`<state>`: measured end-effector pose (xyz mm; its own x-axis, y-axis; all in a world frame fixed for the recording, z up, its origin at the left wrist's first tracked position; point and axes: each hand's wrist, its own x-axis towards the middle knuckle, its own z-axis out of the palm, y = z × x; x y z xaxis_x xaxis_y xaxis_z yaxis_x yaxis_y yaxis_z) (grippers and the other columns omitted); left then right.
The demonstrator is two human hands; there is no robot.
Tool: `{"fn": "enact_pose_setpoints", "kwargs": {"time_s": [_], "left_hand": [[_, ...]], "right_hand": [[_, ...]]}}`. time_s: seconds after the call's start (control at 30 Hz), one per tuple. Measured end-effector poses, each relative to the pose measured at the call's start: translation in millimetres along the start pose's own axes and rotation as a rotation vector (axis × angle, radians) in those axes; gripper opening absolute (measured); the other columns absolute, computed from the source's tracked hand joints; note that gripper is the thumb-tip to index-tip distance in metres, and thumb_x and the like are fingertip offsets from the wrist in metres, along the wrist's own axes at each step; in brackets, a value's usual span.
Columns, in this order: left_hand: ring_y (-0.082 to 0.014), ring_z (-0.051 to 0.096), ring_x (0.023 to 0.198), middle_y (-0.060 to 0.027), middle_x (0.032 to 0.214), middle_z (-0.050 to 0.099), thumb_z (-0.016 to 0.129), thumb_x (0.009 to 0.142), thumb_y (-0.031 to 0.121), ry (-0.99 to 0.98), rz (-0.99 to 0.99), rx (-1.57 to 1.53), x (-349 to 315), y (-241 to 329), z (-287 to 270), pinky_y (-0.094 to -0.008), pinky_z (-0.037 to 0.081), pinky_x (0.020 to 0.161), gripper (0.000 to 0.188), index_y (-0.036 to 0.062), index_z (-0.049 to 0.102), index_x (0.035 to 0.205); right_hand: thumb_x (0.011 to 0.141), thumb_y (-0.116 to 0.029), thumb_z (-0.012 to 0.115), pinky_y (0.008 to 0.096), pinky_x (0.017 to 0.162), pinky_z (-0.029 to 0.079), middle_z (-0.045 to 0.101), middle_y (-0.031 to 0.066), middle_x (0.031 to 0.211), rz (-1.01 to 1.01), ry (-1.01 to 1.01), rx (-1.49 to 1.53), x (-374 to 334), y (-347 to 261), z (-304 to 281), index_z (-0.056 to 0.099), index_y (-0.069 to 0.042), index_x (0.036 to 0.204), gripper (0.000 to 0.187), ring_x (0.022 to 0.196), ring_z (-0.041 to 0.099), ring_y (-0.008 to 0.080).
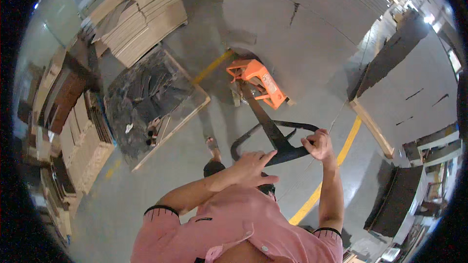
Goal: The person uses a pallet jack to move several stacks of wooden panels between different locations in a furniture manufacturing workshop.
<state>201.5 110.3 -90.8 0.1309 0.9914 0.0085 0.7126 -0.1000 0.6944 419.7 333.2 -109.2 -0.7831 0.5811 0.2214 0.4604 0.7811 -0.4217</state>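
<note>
In front of me stands an orange pallet jack (265, 83), its dark shaft slanting up toward my body. The shaft ends in a black loop handle (287, 155). My right hand (318, 145) is closed round the right corner of this loop. Close to the loop's left part is my left hand (251, 168), its fingers stretched out and its thumb apart. Some fingertips overlap the handle's edge; whether they touch it I cannot tell. The pallet jack's forks are out of sight.
A large grey-brown stack (302, 14) rises just beyond the jack. Another tall stack (419, 83) stands on wood at right. To the left are a low wood-edged platform (187, 109) with dark covering, and piled boards (151, 14). Yellow lines (350, 139) mark the grey floor.
</note>
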Motion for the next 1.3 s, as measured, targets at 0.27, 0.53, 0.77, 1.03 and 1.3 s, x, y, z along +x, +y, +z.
{"fn": "enact_pose_setpoints", "kwargs": {"time_s": [0.27, 0.53, 0.77, 1.03, 1.3], "left_hand": [[-0.0436, 0.029, 0.142, -0.0295, 0.153, 0.027, 0.054, 0.088, 0.069, -0.447, 0.028, -0.34, -2.0, 107.1, 95.8, -0.0484, 0.027, 0.114, 0.095, 0.0095, 0.024, 0.155], [-0.04, 0.024, 0.145, -0.0266, 0.157, 0.021, 0.06, 0.09, 0.057, -0.367, 0.146, -0.628, -42.6, 174.1, 192.3, -0.046, 0.02, 0.119, 0.09, 0.0081, 0.021, 0.155], [-0.0355, 0.061, 0.107, -0.0168, 0.113, 0.063, 0.069, 0.085, 0.025, -0.142, 0.156, -0.193, -85.9, 224.5, 258.8, -0.0498, 0.045, 0.093, 0.062, 0.0034, 0.044, 0.138], [-0.0374, 0.068, 0.087, -0.0176, 0.088, 0.068, 0.066, 0.089, 0.031, -0.402, 0.139, -0.123, -93.7, 289.6, 344.0, -0.0487, 0.052, 0.078, 0.051, 0.0058, 0.046, 0.128], [-0.0414, 0.067, 0.082, -0.0223, 0.079, 0.066, 0.068, 0.086, 0.035, -0.609, 0.107, -0.206, -122.3, 352.9, 393.8, -0.0495, 0.053, 0.073, 0.055, -0.0017, 0.048, 0.123]], "right_hand": [[0.079, -0.021, 0.067, 0.042, 0.074, 0.045, 0.06, 0.0148, 0.07, 0.162, 0.175, 0.136, -146.7, 58.3, -54.7, 0.059, -0.002, 0.066, 0.024, 0.068, 0.058, 0.0328], [0.098, -0.029, 0.058, 0.0349, 0.071, 0.047, 0.062, 0.0115, 0.093, 0.439, 0.291, 0.29, -271.7, 93.3, -87.5, 0.063, 0.001, 0.101, 0.031, 0.081, 0.058, 0.0189], [0.1, -0.042, 0.046, 0.0277, 0.067, 0.042, 0.059, 0.0044, 0.076, 0.591, 0.385, 0.429, -354.5, 98.4, -108.8, 0.062, 0.005, 0.109, 0.05, 0.068, 0.05, 0.0122], [0.102, -0.036, 0.045, 0.0296, 0.065, 0.042, 0.063, 0.0084, 0.084, 0.4, 0.494, 0.447, -452.1, 114.8, -133.4, 0.063, 0.003, 0.094, 0.044, 0.068, 0.05, 0.0146], [0.099, -0.037, 0.04, 0.0357, 0.075, 0.043, 0.058, 0.0132, 0.085, 0.386, 0.629, 0.456, -552.0, 106.8, -147.4, 0.058, 0.001, 0.079, 0.047, 0.083, 0.052, 0.0239]]}}
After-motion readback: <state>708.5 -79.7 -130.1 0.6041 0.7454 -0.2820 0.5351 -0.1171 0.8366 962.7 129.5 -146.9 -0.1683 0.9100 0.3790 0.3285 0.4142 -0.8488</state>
